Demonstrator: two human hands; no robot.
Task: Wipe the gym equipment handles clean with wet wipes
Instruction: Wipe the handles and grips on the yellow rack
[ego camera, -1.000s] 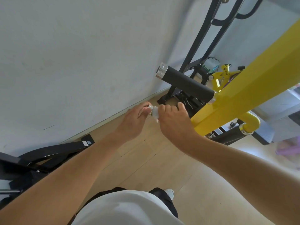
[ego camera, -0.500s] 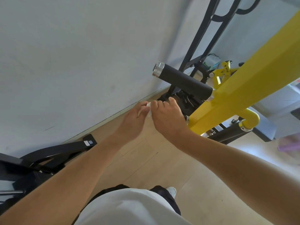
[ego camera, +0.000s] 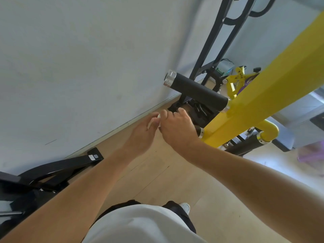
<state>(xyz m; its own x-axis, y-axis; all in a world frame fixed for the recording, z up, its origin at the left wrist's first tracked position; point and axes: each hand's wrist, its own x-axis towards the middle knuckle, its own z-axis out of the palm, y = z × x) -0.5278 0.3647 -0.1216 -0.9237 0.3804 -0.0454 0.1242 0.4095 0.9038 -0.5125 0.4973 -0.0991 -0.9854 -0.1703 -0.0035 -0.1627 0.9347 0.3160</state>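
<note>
2 hands meet in front of me, just below the black handle (ego camera: pixel 197 89) that juts from the yellow arm (ego camera: pixel 259 95). Between them I hold a small white wipe (ego camera: pixel 159 116); only a sliver shows at the fingertips, so I cannot tell how much of it is folded or bunched.

My read of the step: I am readying the wipe before it goes onto the handle. To do it well, I want the wipe opened enough to wrap round the foam, not left as a tight wad, so that 1 pass covers the full girth. Then I would start at the silver cap (ego camera: pixel 169 78) and draw toward the yellow arm, turning the hand as it goes. A second handle (ego camera: pixel 249 142), lower and to the right, looks like it needs the same care afterward.

My left hand (ego camera: pixel 143 133) has its fingers curled in, thumb and fingertips pinching the wipe's near edge. My right hand (ego camera: pixel 177 128) is curled over from above, fingers bent, nipping the same wipe; its back faces me, so the exact hold is hidden. Neither hand touches the handle yet; both sit near it, over the wood floor (ego camera: pixel 175 181) by the wall (ego camera: pixel 78 67).
</note>
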